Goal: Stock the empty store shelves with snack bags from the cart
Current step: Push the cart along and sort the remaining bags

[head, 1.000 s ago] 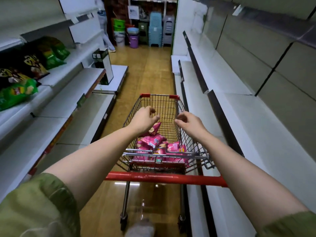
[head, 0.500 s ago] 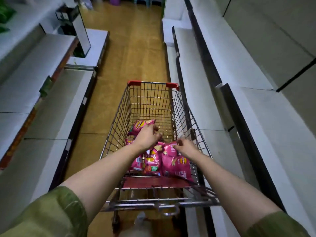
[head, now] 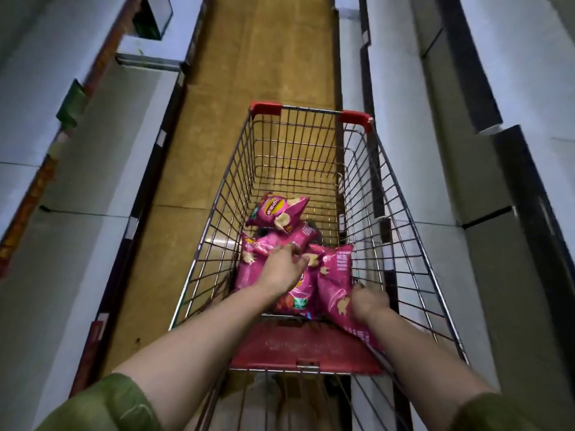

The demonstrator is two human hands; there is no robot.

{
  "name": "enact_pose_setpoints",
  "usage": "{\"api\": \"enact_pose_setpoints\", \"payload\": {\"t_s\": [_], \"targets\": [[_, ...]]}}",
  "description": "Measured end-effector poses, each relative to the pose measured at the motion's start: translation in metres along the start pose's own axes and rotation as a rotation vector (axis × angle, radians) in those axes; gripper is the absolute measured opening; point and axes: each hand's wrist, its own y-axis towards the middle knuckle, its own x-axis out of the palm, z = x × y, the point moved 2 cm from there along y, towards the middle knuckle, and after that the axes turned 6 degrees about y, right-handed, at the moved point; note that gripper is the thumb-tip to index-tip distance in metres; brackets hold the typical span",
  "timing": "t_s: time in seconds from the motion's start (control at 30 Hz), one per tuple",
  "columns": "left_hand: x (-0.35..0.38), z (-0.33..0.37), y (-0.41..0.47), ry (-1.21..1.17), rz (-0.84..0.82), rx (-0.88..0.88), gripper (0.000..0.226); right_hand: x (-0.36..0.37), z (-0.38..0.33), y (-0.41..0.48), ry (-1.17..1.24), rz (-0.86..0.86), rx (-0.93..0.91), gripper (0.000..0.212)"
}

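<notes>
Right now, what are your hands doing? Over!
Left hand spread on the bags in the cart. Right hand at their right edge, blurred, grip unclear. Nothing over the bags.

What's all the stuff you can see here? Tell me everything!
cart: one, silver wire with red corners, in the aisle
bags: about four, pink, at the cart's near end
shelves: two rows, white, either side of the aisle
floor: one, tan, down the middle
box: one, dark, top left on a shelf
sleeves: two, green, bottom corners
left hand: one, on the middle bags, grip unclear
right hand: one, at the rightmost bag, blurred
</notes>
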Motion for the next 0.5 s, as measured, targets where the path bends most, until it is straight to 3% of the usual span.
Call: {"api": "enact_pose_setpoints", "payload": {"t_s": [0.1,0.3,0.43,0.5], "targets": [[0.006,-0.004,-0.001,-0.013,-0.029,-0.012,0.039,-0.007,-0.004,-0.007,-0.101,0.029,-0.089,0.032],[0.001,0.004,-0.012,-0.036,0.001,-0.012,0.046,-0.051,-0.008,-0.04,-0.13,0.276,-0.208,0.03],[-0.023,0.004,-0.03,-0.085,0.177,-0.073,0.05,-0.085,0.002,-0.092,-0.192,0.51,-0.338,0.05],[-0.035,0.008,-0.039,-0.089,0.22,-0.078,0.05,-0.096,0.011,-0.126,-0.214,0.711,-0.44,0.063]]}}
